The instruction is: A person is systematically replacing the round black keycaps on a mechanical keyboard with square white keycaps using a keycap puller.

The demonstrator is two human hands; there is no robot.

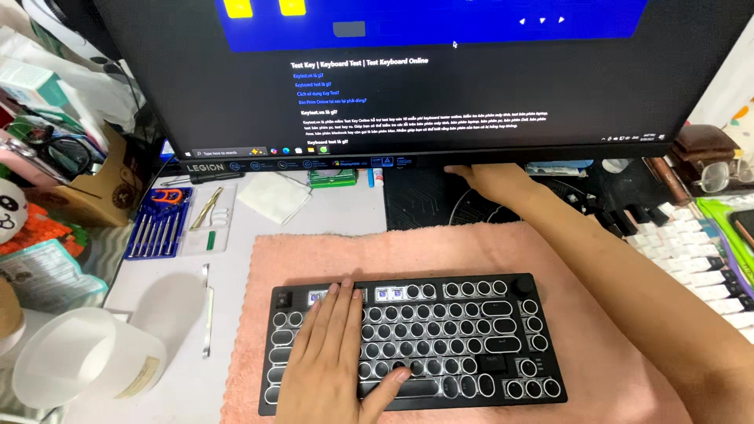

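- Left hand (334, 357) lies flat and open on the black round-keyed keyboard (440, 338), fingers spread over the left keys, gripping nothing
- Right hand (491, 179) reaches under the monitor (408, 86) edge; whether it holds anything cannot be told
- Keyboard rests on a pink cloth (550, 251) on the tabletop (236, 259)
- Judged step: pressing keys; next calls for working across untouched keys

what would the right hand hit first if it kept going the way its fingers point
Probably the underside or lower edge of the monitor: the right hand reaches toward it over the dark mat, though depth is unclear.
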